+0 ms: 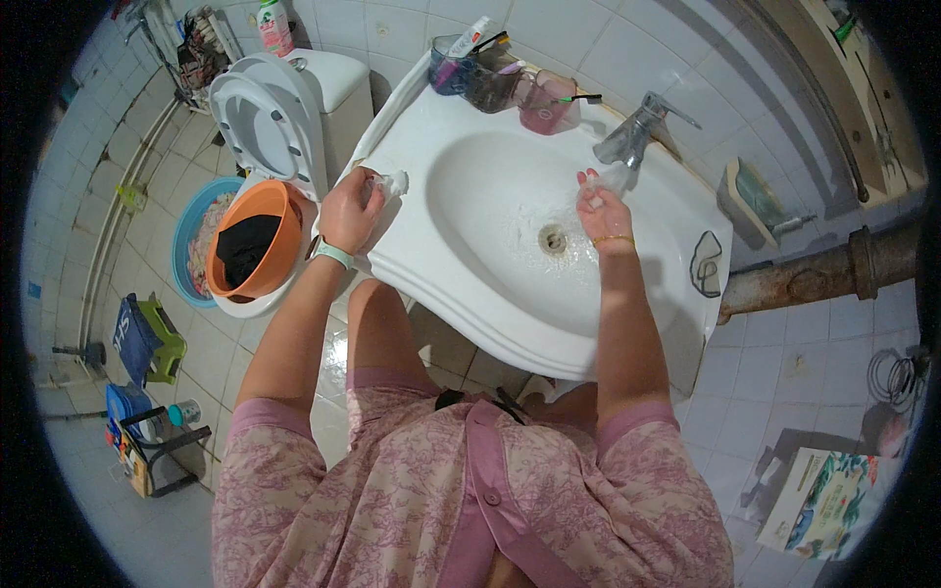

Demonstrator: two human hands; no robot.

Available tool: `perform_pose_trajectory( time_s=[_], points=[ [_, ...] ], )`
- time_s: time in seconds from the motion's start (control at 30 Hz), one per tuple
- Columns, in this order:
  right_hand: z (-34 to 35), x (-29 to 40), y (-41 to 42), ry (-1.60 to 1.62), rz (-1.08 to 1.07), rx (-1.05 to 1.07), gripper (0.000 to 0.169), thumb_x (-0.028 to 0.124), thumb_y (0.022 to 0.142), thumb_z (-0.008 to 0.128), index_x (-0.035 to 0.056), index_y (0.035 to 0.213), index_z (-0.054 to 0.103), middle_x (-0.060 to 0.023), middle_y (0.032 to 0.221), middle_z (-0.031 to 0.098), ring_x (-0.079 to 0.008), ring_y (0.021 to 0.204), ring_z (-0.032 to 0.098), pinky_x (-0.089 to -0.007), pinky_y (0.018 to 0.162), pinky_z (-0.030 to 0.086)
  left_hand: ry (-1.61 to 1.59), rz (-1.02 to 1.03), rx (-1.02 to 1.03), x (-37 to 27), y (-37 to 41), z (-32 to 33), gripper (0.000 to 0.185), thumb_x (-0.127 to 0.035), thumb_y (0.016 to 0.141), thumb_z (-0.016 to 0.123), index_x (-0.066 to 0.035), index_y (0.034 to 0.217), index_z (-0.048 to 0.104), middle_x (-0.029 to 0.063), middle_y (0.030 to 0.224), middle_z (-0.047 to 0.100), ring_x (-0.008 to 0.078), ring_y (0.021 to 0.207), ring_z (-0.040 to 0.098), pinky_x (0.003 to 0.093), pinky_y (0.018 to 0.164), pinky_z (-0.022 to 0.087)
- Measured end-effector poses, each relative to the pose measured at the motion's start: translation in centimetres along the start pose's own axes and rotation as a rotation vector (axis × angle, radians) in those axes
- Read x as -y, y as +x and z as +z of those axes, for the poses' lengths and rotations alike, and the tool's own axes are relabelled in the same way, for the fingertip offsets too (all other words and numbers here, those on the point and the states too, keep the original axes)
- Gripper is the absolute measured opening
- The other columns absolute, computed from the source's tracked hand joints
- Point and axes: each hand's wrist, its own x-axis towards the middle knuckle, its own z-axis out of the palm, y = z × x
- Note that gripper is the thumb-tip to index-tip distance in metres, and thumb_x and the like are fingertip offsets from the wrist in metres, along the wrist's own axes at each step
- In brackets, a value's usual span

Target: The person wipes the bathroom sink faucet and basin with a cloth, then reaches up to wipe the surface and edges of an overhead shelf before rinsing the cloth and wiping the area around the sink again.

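Observation:
My left hand rests at the left rim of the white washbasin, its fingers closed on a crumpled white wad, perhaps wet tissue or cloth. A pale green band is on that wrist. Over the basin bowl, my right hand is palm up with curled fingers, just below the chrome faucet. Water runs over it and splashes near the drain. Something whitish lies at its fingers; whether it is held or only water, I cannot tell.
Cups with toothbrushes and a toothpaste tube line the basin's back edge. A soap holder is on the right wall. At left, an orange basin with black cloth sits on the toilet, beside a blue tub.

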Motion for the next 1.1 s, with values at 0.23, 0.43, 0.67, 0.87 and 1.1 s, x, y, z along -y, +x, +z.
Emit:
perform_pose_trajectory(
  time_s=[0.23, 0.43, 0.67, 0.87, 1.1],
  points=[
    [-4.1, -1.3, 2.4, -0.222, 0.036, 0.073, 0.028, 0.020, 0.102, 0.051, 0.0023, 0.121, 0.061, -0.0040, 0.073, 0.051, -0.0151, 0.068, 0.051, -0.0276, 0.056, 0.037, 0.028, -0.012, 0.008, -0.3, 0.1, -0.1, 0.026, -0.025, 0.090, 0.064, -0.004, 0.105, 0.065, 0.0195, 0.091, 0.070, 0.0389, 0.083, 0.068, 0.0453, 0.075, 0.054],
    [1.7, -0.9, -3.3, 0.052, 0.083, 0.289, 0.033, 0.025, 0.105, 0.046, 0.0008, 0.123, 0.059, -0.0135, 0.113, 0.061, -0.0244, 0.114, 0.057, -0.0287, 0.091, 0.046, 0.038, -0.006, -0.003, 0.3, -0.4, -0.4, 0.026, -0.024, 0.089, 0.065, -0.005, 0.106, 0.064, 0.0193, 0.091, 0.070, 0.0384, 0.082, 0.068, 0.0450, 0.074, 0.054],
    [-8.8, -1.9, 6.7, -0.325, -0.045, 0.228, 0.037, 0.020, 0.100, 0.055, -0.0003, 0.132, 0.054, -0.0110, 0.129, 0.062, -0.0235, 0.124, 0.056, -0.0349, 0.106, 0.045, 0.022, 0.000, 0.008, 0.4, 0.0, 0.2, 0.025, -0.023, 0.089, 0.065, -0.005, 0.106, 0.064, 0.0186, 0.093, 0.071, 0.0391, 0.084, 0.068, 0.0448, 0.074, 0.054],
    [-9.7, -2.2, 7.5, -1.182, -0.545, 0.275, 0.032, 0.024, 0.101, 0.056, 0.0063, 0.128, 0.056, -0.0140, 0.122, 0.065, -0.0218, 0.109, 0.062, -0.0323, 0.088, 0.053, 0.024, -0.023, 0.028, -0.6, 0.4, 0.4, 0.028, -0.025, 0.087, 0.067, -0.005, 0.106, 0.066, 0.0175, 0.093, 0.070, 0.0373, 0.087, 0.068, 0.0438, 0.078, 0.054],
    [-6.7, -2.0, 6.6, -0.137, 0.085, 0.179, 0.033, 0.033, 0.103, 0.052, 0.0095, 0.123, 0.063, -0.0162, 0.111, 0.068, -0.0241, 0.093, 0.065, -0.0304, 0.059, 0.050, 0.116, 0.176, 0.068, -1.6, 0.2, -0.2, 0.046, -0.025, 0.074, 0.082, -0.001, 0.109, 0.065, 0.0181, 0.126, 0.056, 0.0384, 0.113, 0.058, 0.0444, 0.095, 0.051]
  ],
)
